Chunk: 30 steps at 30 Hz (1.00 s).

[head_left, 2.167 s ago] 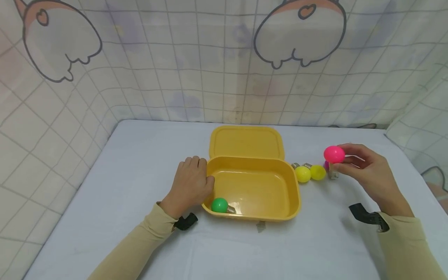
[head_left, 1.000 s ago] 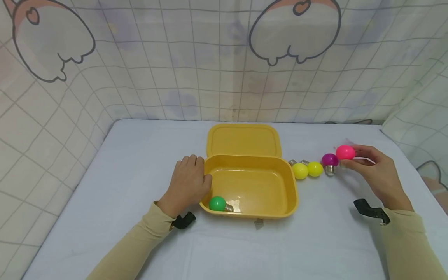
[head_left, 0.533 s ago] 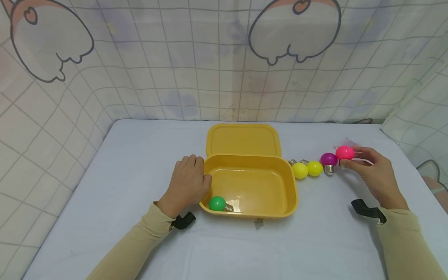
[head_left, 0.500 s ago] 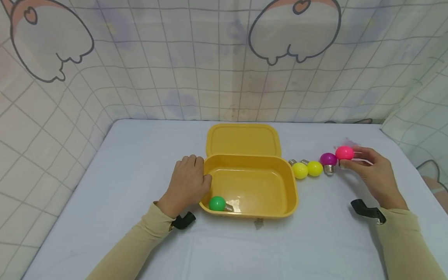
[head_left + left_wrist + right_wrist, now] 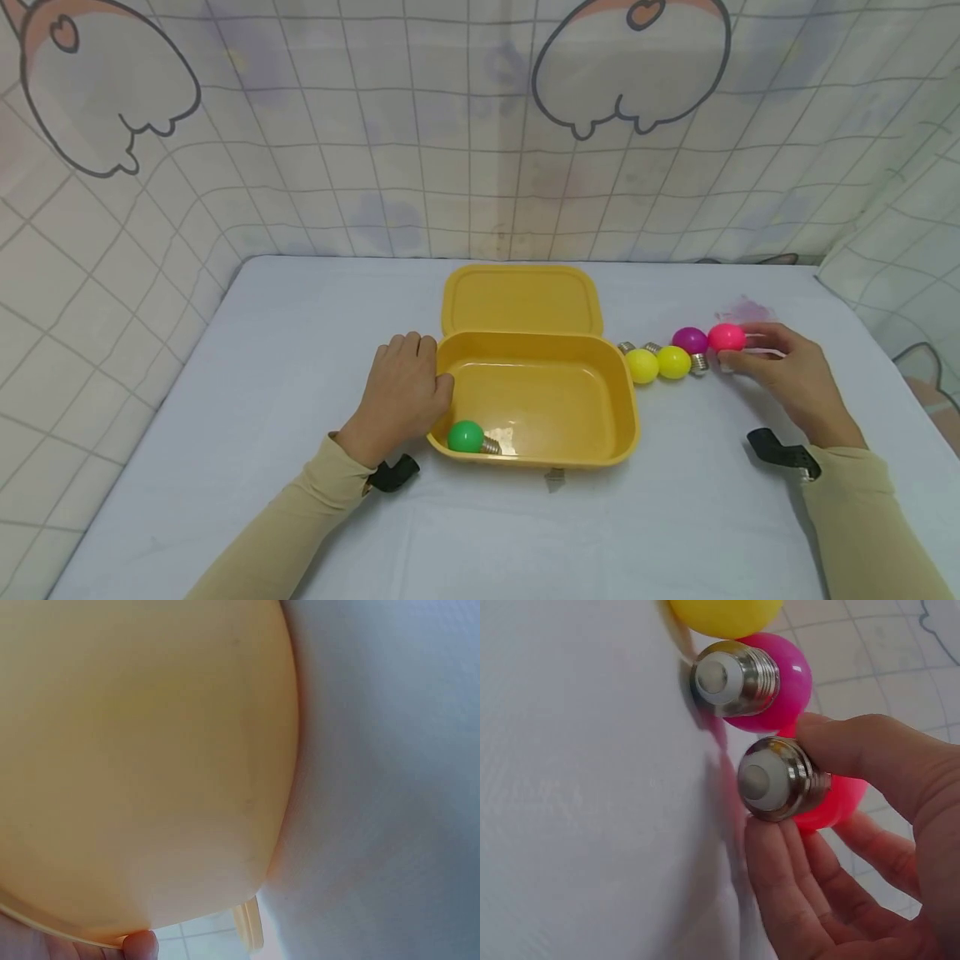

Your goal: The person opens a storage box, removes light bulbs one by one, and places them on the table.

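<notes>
My left hand (image 5: 405, 396) grips the left rim of a yellow plastic box (image 5: 547, 400); the left wrist view shows the box's outer wall (image 5: 150, 765) with fingers over its rim. Inside, at the near left corner, lies a green light bulb (image 5: 466, 437). My right hand (image 5: 797, 379) pinches a pink light bulb (image 5: 727, 337) near its metal base (image 5: 776, 780), thumb on one side and fingers on the other. The pink bulb touches a purple light bulb (image 5: 690, 340) on its left. Two yellow light bulbs (image 5: 642, 366) lie between the purple one and the box.
The box's yellow lid (image 5: 522, 300) lies flat behind it. A white cloth (image 5: 315, 325) covers the table. Patterned curtains (image 5: 420, 150) hang at the back and sides. A faint pinkish patch (image 5: 745, 309) shows behind the pink bulb, and a cable (image 5: 928, 367) hangs at right.
The right hand has lowered the pink bulb and moved it slightly left and nearer. The purple bulb has shifted left, up to the yellow bulbs. The left hand has stayed on the box.
</notes>
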### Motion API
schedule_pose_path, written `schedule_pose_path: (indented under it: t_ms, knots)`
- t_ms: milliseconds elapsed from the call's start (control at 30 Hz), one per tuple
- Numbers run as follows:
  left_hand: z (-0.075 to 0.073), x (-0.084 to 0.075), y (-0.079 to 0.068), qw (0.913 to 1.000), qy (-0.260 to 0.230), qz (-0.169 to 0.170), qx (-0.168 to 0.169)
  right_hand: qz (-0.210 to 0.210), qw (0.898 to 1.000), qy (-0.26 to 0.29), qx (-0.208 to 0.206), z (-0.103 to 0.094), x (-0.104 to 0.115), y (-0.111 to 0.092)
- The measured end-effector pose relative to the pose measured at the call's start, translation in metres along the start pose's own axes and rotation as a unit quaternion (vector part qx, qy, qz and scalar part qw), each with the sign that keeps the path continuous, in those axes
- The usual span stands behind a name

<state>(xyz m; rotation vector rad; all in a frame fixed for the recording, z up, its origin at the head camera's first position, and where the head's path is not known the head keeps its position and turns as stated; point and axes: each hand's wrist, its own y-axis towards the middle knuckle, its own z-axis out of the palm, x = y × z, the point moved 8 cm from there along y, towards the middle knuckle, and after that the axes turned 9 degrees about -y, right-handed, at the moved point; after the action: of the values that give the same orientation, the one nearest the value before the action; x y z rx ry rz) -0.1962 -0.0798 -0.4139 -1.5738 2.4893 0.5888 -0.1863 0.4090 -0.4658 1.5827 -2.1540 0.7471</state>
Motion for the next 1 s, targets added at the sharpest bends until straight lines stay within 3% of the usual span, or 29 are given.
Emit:
schedule_pose_path:
  t_ms: [500, 1000]
  knots:
    - [0.0009, 0.0003, -0.0004, 1.0, -0.003, -0.007, 0.006, -0.022, 0.998, -0.038, 0.055, 0.0032, 0.0035, -0.0025]
    - [0.0002, -0.0004, -0.0002, 1.0, -0.002, -0.001, -0.001, -0.013, 0.998, -0.025, 0.052, -0.0036, 0.0044, -0.0039]
